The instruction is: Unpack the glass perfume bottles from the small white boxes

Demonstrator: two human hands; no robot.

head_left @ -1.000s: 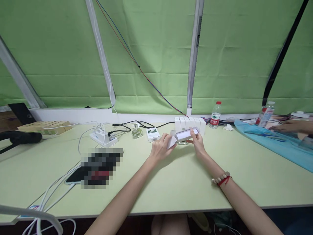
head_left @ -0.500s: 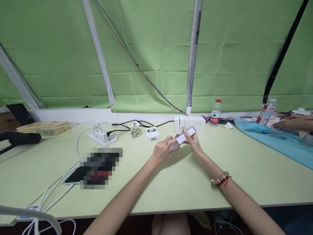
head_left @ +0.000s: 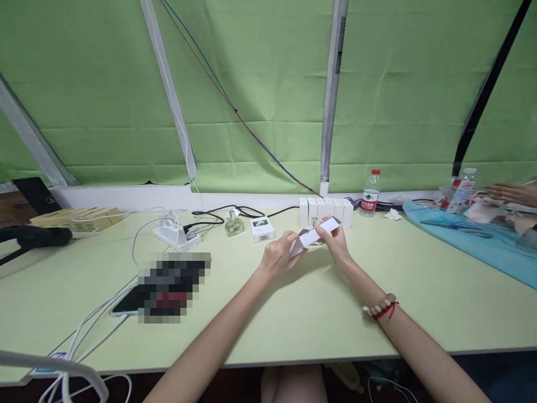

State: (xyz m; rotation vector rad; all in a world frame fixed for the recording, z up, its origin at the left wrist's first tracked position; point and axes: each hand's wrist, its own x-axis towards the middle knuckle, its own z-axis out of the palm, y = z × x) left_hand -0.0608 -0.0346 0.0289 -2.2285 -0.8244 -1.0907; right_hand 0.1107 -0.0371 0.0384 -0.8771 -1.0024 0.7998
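Observation:
Between my hands, above the table, is a small white cardboard box point(head_left: 312, 237), tilted with its right end higher. My left hand point(head_left: 278, 254) grips the flap at its lower left end, which is folded out. My right hand point(head_left: 334, 242) is closed around the upper right end, thumb on the top face. Behind the box, partly hidden, a small glass bottle point(head_left: 314, 221) stands on the table. A row of several white boxes point(head_left: 335, 210) is just beyond it. Left of my hands lie a white box with a green picture point(head_left: 262, 229) and a glass perfume bottle point(head_left: 234, 224).
A water bottle with a red cap point(head_left: 370, 193) and a crumpled tissue point(head_left: 392, 215) are at the back right. A blue sheet point(head_left: 465, 235) lies near another person's hand point(head_left: 514, 193). On the left are a power strip point(head_left: 178, 238), white cables point(head_left: 79, 330) and a phone point(head_left: 126, 302).
The box has shifted slightly right with my right hand, and its left end flap now stands further out. The other person's hand on the right has moved.

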